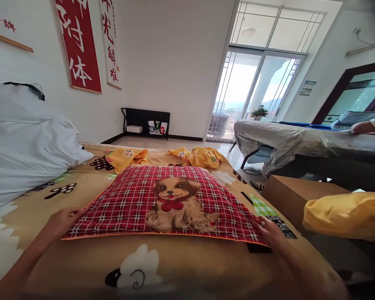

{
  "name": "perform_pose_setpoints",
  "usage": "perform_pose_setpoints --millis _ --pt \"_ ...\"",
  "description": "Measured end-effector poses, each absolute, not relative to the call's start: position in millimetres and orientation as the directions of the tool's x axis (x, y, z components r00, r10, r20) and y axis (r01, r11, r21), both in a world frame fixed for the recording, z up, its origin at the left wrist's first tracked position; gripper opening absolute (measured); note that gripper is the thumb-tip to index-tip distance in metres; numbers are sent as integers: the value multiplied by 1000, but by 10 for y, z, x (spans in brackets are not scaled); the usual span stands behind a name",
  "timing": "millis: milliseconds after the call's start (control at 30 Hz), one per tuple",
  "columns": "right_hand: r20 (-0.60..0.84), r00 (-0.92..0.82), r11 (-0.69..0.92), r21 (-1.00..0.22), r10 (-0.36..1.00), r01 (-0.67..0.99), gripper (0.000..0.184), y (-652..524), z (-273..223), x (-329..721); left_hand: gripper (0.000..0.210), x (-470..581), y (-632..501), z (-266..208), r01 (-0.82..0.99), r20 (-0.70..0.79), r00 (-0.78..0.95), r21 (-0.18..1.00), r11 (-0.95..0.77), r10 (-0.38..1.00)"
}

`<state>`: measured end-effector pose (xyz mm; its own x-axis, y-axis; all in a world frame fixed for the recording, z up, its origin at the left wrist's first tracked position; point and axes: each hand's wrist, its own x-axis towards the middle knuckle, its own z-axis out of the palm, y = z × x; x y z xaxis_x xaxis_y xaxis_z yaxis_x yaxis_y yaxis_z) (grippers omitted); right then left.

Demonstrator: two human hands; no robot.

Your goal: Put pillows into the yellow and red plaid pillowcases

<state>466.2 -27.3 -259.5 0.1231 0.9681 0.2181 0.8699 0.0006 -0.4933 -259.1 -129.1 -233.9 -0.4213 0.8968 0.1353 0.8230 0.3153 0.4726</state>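
Note:
A red plaid cloth (121,204) with a puppy print and thin orange edging lies spread out in front of me. I cannot tell whether it is a pillowcase or a single layer. My left hand (64,221) is closed on its left edge near the front corner, thumb and fingers pinched together. On the other side, my right hand (268,231) grips the right edge close to the front corner. Beneath the cloth is a tan bedspread (90,266) printed with sheep and trees. Two yellow printed fabric pieces, one crumpled (203,157) and one folded (128,158), lie beyond the far edge.
A large white bundle (28,141) stands on the left. To the right are a cardboard box (296,193), a yellow cloth bundle (343,214) and a plastic-covered table (268,133), where another person's hand (362,127) rests. A low black shelf (146,116) stands by the far wall.

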Motion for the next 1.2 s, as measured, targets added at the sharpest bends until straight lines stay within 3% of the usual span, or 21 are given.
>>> perform_pose_setpoints --millis 100,200,300,400,533,667,767,867,967,1067,1200 --pt "208 127 -46 -354 970 934 44 -331 -2568 4648 55 -2654 -1348 -2416 803 185 -507 455 385 842" --pt "124 145 -120 -189 982 975 32 -464 -2712 4502 47 -2607 -1401 -2623 866 144 -423 353 353 894" --pt "104 206 -205 -16 973 979 39 -615 -2843 4339 41 -2485 -1491 -2757 902 51 -411 172 397 910" --pt "172 225 -245 105 959 964 47 -665 -2680 4187 31 -2306 -1543 -2624 913 118 -406 21 407 906" --pt "439 7 -35 56 899 998 50 -510 -2078 3645 44 -1760 -1320 -2115 963 387 -220 -57 262 896" --pt "601 -200 289 -55 774 956 55 -272 -1713 2595 48 -858 -789 -1748 994 556 83 13 -109 827" --pt "629 -214 372 -131 748 919 56 -153 -1876 1897 48 -298 -434 -1838 976 564 143 55 -210 813" --pt "540 -283 416 -140 793 899 56 -114 -2243 1599 49 -90 -292 -2166 968 520 155 91 -235 840" --pt "500 -313 418 -110 807 902 58 -143 -2525 1740 52 -250 -386 -2484 968 526 165 78 -240 834" --pt "523 -190 289 -115 831 950 63 -198 -2677 2199 56 -685 -611 -2697 988 558 55 89 -126 828" --pt "449 79 33 -237 890 971 70 -277 -2942 2979 66 -1405 -927 -2971 954 425 -228 278 114 876"
